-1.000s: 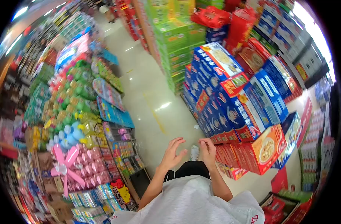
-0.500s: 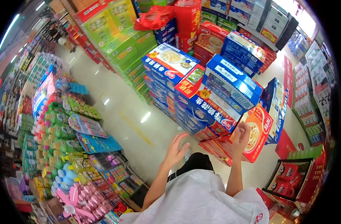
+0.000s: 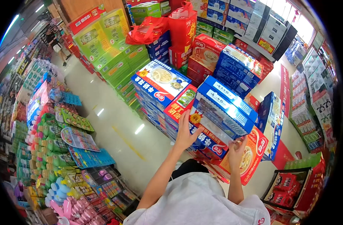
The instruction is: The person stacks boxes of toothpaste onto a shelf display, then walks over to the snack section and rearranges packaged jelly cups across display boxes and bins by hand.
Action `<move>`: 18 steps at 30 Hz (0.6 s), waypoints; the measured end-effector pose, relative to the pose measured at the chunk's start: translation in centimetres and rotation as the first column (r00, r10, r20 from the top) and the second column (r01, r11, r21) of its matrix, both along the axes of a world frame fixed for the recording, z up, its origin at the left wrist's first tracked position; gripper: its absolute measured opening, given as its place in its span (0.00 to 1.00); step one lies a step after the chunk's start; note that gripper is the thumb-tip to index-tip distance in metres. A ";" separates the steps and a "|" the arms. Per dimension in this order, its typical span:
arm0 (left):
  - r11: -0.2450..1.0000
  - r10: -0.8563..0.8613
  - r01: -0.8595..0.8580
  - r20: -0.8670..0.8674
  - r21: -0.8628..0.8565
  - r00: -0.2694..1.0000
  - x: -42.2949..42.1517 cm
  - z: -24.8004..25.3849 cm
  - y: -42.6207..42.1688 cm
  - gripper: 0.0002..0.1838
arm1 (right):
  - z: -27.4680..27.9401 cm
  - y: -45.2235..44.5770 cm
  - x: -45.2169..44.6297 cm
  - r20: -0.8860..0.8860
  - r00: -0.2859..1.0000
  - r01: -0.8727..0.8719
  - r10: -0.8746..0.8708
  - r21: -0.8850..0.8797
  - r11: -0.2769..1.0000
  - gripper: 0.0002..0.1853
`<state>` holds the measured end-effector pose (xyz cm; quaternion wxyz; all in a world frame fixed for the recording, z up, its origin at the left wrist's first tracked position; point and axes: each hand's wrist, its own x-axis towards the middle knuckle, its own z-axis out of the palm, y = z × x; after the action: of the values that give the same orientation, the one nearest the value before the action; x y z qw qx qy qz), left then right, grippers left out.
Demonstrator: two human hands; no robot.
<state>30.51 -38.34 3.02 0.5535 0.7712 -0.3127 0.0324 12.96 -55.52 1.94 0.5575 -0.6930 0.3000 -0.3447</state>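
My left hand [image 3: 186, 132] is open, its fingers stretched up along the front of a blue and red carton [image 3: 209, 141] on a waist-high stack. Whether the palm presses on it, I cannot tell. On that carton lies a blue box [image 3: 227, 107] with clear windows and white labels on top. My right hand [image 3: 236, 150] is closed, fingers curled at the near lower corner of this blue box. Left of the box is a carton with a bowl picture [image 3: 162, 77]. An orange-red carton [image 3: 255, 150] stands just right of my right hand.
Green cartons [image 3: 113, 56] are piled at the back left, with a red bag [image 3: 149, 32] on top. A shelf of toys and bottles [image 3: 55, 150] runs along the left. At the lower right stands a bin of red packets [image 3: 286, 187]. A distant person [image 3: 56, 43] is in the aisle.
Both hands have moved to the carton stack. My left hand has risen from above the floor to the carton's front, and my right hand has closed at the blue box's corner. The view has shifted.
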 end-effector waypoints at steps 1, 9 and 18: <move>0.999 0.000 -0.001 -0.014 -0.039 1.000 0.8 -0.3 -1.1 0.47 | 0.0 -0.2 -0.1 -0.002 1.000 0.003 -0.003 -0.004 1.000 0.40; 0.993 -0.075 0.093 -0.210 0.075 0.975 3.8 -0.9 -3.3 0.52 | -0.6 -0.7 -0.3 -0.044 0.999 -0.009 0.005 -0.095 0.995 0.33; 0.999 0.001 -0.006 -0.146 -0.037 0.989 5.1 -1.6 -2.5 0.33 | -0.5 -0.6 -1.1 0.110 0.994 -0.006 -0.007 0.121 0.993 0.37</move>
<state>35.59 -40.86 1.39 0.5894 0.7615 -0.2692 -0.0172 11.87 -56.09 1.48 0.6141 -0.6378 0.2895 -0.3637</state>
